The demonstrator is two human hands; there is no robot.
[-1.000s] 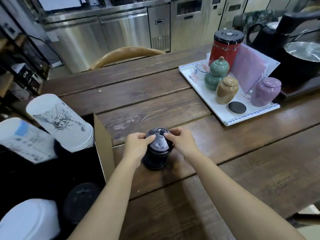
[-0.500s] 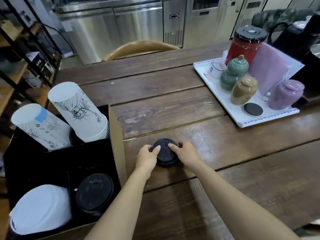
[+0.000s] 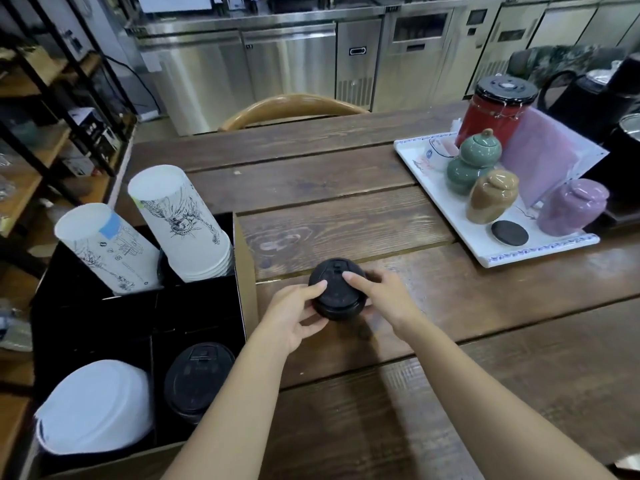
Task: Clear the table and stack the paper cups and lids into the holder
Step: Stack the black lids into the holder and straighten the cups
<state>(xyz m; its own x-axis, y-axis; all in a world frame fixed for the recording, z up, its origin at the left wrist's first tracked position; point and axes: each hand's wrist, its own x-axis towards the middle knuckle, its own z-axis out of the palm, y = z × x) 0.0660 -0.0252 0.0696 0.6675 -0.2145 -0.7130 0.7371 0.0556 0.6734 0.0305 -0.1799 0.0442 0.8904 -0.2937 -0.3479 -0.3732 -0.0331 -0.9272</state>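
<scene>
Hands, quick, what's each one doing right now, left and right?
Left hand: closed around the left side of the stack of black lids, holding it.
Right hand: fingers on the top and right side of the same stack, holding it.

hands (image 3: 341, 306) gripping black lids (image 3: 337, 294), wooden table (image 3: 485, 341)
</scene>
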